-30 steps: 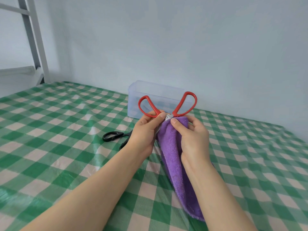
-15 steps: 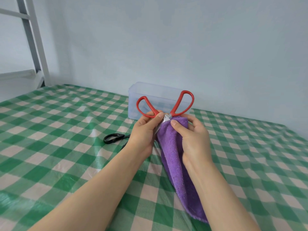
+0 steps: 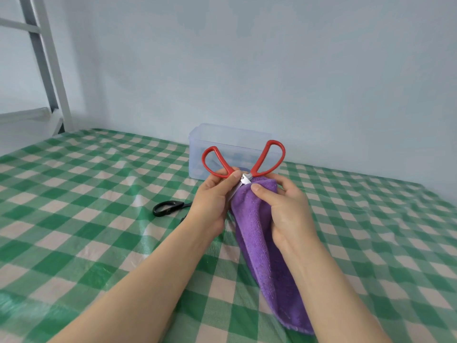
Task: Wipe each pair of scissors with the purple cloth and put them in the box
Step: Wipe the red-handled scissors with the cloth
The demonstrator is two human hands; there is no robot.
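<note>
1. Left hand [image 3: 212, 201]: thumb and curled fingers pinch the red-handled scissors [image 3: 258, 165] at the base of the left loop, just beside the pivot.
2. Right hand [image 3: 286, 209]: fingers curled round the purple terry cloth [image 3: 257, 233], with the thumb pressed flat on its upper edge. The cloth is gripped round the blades.
3. The red-handled scissors are held in the air, with the 2 loops up and spread apart in a V. A bit of silver metal shows at the pivot. The blades point down into the cloth and are hidden, so how far they reach cannot be told.
4. The cloth hangs from the right hand in a long fold, and its lower end trails towards the near edge of the view.
5. A clear plastic box [image 3: 195, 157], rectangular and lidless, stands on the table right behind the raised scissors. Its contents are too dim to make out.
6. Black-handled scissors [image 3: 180, 204] lie flat on the table left of the left hand, partly hidden behind it.
7. The surface is a green-and-white checked tablecloth [image 3: 74, 219], glossy and slightly wrinkled.
8. The backdrop is a pale blue wall [image 3: 247, 58], with a white metal frame [image 3: 53, 70] at far left.
</note>
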